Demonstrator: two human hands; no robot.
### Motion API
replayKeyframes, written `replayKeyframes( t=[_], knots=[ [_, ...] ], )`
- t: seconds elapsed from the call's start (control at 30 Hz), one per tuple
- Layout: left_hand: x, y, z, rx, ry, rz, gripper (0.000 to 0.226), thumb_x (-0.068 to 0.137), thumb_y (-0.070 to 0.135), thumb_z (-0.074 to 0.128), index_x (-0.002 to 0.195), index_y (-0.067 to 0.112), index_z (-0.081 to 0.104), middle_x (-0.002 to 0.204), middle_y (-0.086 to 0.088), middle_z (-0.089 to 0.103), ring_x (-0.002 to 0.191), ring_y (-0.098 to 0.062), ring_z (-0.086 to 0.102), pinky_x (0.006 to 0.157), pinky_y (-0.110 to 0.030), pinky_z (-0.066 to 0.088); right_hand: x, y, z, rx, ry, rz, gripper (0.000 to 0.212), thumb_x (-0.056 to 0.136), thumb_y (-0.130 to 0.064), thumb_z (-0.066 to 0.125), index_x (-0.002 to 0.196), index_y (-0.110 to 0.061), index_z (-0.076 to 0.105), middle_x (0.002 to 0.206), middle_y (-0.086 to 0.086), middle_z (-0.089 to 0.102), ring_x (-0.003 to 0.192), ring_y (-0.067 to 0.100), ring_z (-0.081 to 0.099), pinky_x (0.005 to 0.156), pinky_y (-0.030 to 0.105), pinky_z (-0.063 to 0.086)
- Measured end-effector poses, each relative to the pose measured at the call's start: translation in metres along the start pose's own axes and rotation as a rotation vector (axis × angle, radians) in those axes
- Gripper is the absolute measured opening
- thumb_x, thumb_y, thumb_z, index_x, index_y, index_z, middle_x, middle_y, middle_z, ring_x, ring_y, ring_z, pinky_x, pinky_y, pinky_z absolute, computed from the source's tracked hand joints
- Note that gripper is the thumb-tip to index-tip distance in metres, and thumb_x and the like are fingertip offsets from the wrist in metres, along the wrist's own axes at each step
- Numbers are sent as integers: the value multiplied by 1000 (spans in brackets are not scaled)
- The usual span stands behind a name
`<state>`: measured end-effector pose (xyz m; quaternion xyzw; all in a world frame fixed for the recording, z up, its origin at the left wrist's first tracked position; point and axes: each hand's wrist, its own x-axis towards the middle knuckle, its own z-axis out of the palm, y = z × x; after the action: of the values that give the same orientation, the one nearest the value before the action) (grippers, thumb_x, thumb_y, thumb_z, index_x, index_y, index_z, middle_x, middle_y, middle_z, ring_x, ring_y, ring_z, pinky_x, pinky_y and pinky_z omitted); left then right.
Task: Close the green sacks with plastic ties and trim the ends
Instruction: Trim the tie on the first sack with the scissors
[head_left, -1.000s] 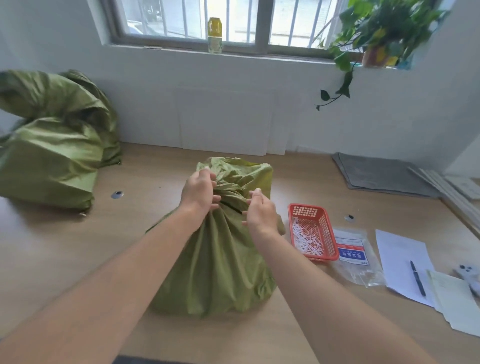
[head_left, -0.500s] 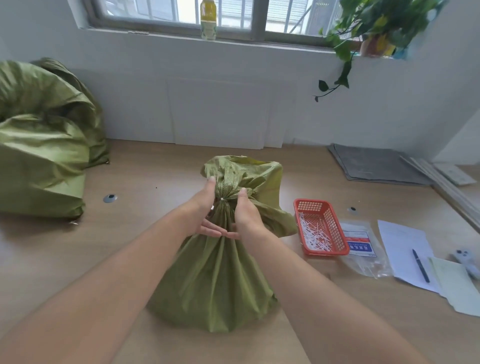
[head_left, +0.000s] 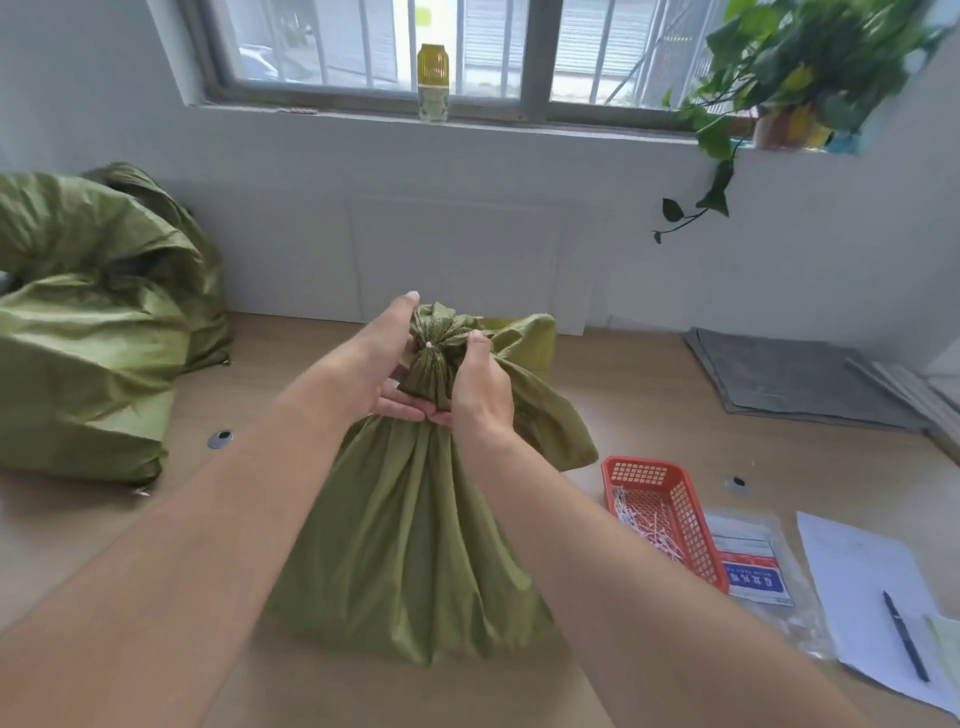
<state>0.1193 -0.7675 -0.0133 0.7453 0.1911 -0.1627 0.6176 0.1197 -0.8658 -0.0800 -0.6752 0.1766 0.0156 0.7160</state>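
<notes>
Before you: a pale wood worktop (head_left: 649, 405) running back to a white wall (head_left: 467, 171). White panels (head_left: 467, 260) stand flat against that wall along the worktop's back edge. Above them is a dark-framed window (head_left: 363, 47) with vertical bars outside; soft daylight comes through, no hard shadows. On the sill (head_left: 571, 122): a yellow-topped bottle (head_left: 432, 83) near the middle, a potted plant (head_left: 795, 67) at the right end, one vine (head_left: 717, 192) trailing down the wall. A grey mat (head_left: 795, 379) lies flat toward the worktop's back right corner. Set into the worktop are a round metal grommet (head_left: 220, 439) to your left and a second grommet (head_left: 736, 483) to your right.
</notes>
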Motion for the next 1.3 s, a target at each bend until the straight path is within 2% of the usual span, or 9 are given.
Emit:
replayKeyframes(
  t=[0.1, 0.3, 0.57, 0.73, 0.9, 1.03, 1.1, 1.17, 1.3],
  knots=[
    [19, 32, -2, -2, -13, 29, 59, 97, 71, 38, 96, 17, 61, 100, -19, 72, 89, -43, 75, 94, -51, 59, 17, -30, 4, -15, 54, -59, 78, 67, -81, 23, 105, -34, 74, 108, -4, 74, 108, 30, 68, 98, 54, 54],
    [86, 89, -2, 106, -58, 100, 75, 82, 87, 39, 115, 26, 66, 115, -8, 71, 89, -34, 72, 92, -44, 59, 74, -83, 9, -61, 134, -118, 94, 66, -82, 17, 132, -35, 66, 131, -1, 68, 124, 30, 59, 107, 54, 47],
    [196, 168, 38, 172, -219, 211, 105, 55, 100, 40, 138, 39, 59, 132, -2, 66, 111, -34, 63, 99, -45, 51, 186, -141, -12, -8, 128, -174, 71, 90, -73, 28, 145, -38, 53, 148, -2, 57, 134, 27, 52, 114, 55, 40],
    [262, 209, 89, 109, -273, 282, 99, 64, 95, 37, 142, 37, 55, 135, 1, 64, 113, -19, 58, 93, -40, 44, 281, -163, -37, 67, 133, -190, 77, 77, -80, 34, 137, -40, 61, 137, -2, 65, 124, 27, 61, 110, 53, 46],
    [331, 231, 141, 78, -334, 320, 89, 77, 88, 31, 149, 38, 49, 141, 4, 60, 126, -15, 55, 103, -38, 42, 359, -170, -69, 130, 150, -228, 54, 100, -60, 37, 139, -32, 61, 128, -9, 59, 117, 17, 56, 104, 40, 43],
    [381, 239, 180, 61, -363, 318, 92, 73, 86, 34, 149, 38, 48, 146, 5, 56, 133, -14, 51, 100, -38, 42, 413, -160, -89, 211, 162, -226, 35, 98, -59, 39, 106, -36, 65, 124, -3, 69, 117, 20, 63, 109, 48, 48],
    [405, 233, 198, 33, -370, 300, 86, 76, 83, 37, 145, 36, 53, 144, 6, 59, 126, -14, 54, 89, -36, 43, 440, -145, -101, 265, 161, -211, 35, 101, -56, 38, 93, -35, 65, 109, -8, 70, 107, 14, 65, 102, 43, 51],
    [427, 218, 213, 12, -383, 267, 74, 87, 78, 38, 140, 31, 60, 141, 3, 63, 118, -19, 61, 93, -37, 48, 460, -126, -110, 315, 182, -171, 38, 104, -52, 36, 87, -34, 65, 96, -12, 69, 98, 10, 66, 88, 36, 52],
    [452, 183, 227, 43, -426, 177, 76, 98, 73, 34, 158, 27, 38, 164, -1, 37, 148, -32, 39, 121, -48, 33, 470, -92, -115, 382, 310, -162, 51, 93, -58, 41, 127, -26, 62, 133, -5, 63, 128, 18, 57, 113, 43, 43]
  ],
)
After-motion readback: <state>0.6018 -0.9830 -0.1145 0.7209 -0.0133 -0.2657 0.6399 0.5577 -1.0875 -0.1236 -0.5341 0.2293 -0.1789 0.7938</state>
